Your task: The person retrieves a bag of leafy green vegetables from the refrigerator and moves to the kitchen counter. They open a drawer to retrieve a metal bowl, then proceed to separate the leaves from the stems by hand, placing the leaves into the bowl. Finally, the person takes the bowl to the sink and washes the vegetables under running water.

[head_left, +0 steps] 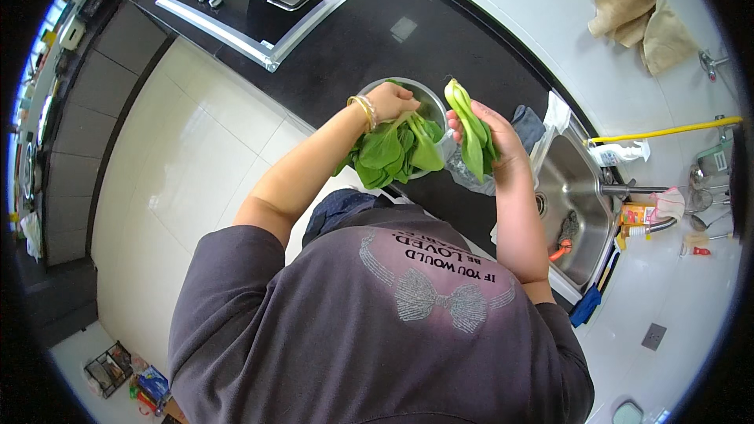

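Observation:
In my right hand (pixel 500 135) is a small head of bok choy (pixel 468 123), its pale base up and its green leaves hanging down. My left hand (pixel 392 101), with bangles at the wrist, has its fingers closed on the stalks of loose bok choy leaves (pixel 383 156). These leaves hang over the near side of a round metal bowl (pixel 435 100) on the black counter. How many stalks the left fingers grip is hidden. A clear plastic bag (pixel 468 174) lies beside the bowl, partly behind my right hand.
A steel sink (pixel 580 200) lies to the right, holding a scrubber with an orange handle (pixel 562 250). Beside it are a grey cloth (pixel 527 123) and a white spray bottle (pixel 615 154). A gas hob (pixel 283 6) is set in the counter (pixel 347 29) at upper left.

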